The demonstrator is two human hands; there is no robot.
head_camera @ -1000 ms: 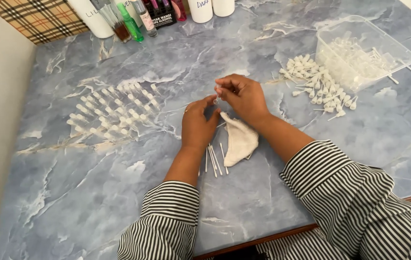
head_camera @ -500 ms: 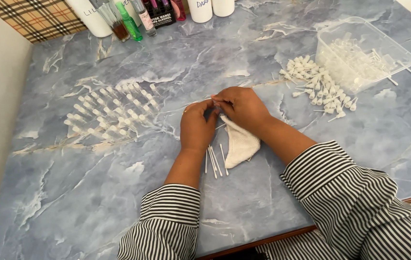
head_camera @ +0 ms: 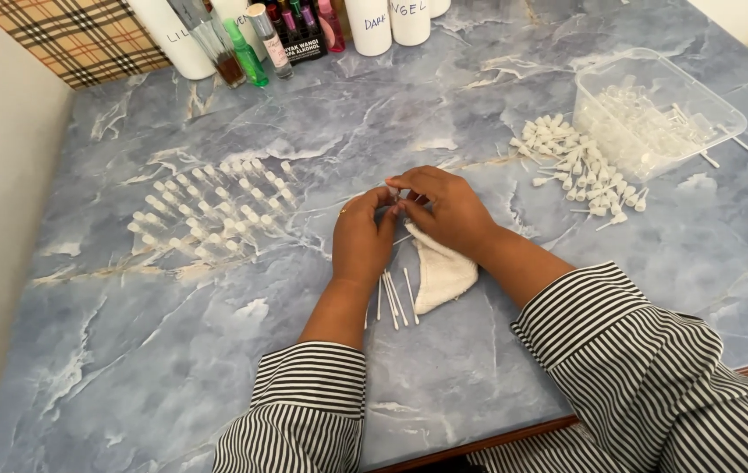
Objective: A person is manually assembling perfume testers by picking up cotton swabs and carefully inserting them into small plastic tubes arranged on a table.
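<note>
**Fingers pinched together over a tiny clear part**

Head view: the fingertips [head_camera: 396,194] of both hands meet above the blue marbled tabletop [head_camera: 216,368], closed to a fine pinch. The left hand [head_camera: 363,238] and the right hand [head_camera: 448,210] appear to share one small clear piece [head_camera: 392,190] between thumb and forefinger tips; it is too small to tell just what it is, or which hand carries its weight. It sits at the very tips, not in either palm.

Just below the fingers, partly under the right wrist, lies a folded white cloth [head_camera: 440,273], and beside it, nearer the left wrist, a few thin white tubes [head_camera: 391,298]. Well off to the left of the fingers stand rows of small clear vials [head_camera: 212,210]. To the right lie a heap of white spray caps [head_camera: 580,171] and, beyond it, a clear plastic tub [head_camera: 654,109] of more parts. Bottles [head_camera: 260,44] line the far edge.

Judged from this, the work is fine fitting: it goes best with a light pinch, the two halves held in line, wrists braced on the table, and pressure straight along the part so that nothing thin bends.
</note>
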